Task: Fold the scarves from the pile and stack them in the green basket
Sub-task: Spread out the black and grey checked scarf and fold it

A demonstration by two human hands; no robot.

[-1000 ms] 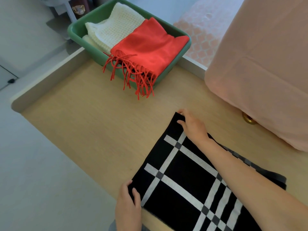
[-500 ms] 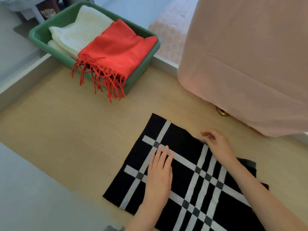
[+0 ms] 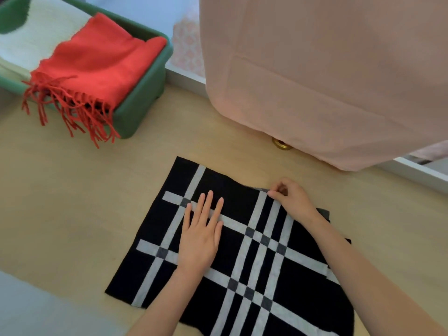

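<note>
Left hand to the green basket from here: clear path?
Probably yes. The left hand lies flat on the black checked scarf, holding nothing, and only bare table lies between it and the green basket. Fringe of the red scarf hangs over its near wall.

Soft even daylight, faint shadows, blurred wide-angle edges.

Three scarves (one plaid), one basket

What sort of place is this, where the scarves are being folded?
Likely a room at home, perhaps a bedroom, though I can't be sure: a pale wooden table, a green basket of folded scarves, and a pink cloth draped over something bulky.
</note>
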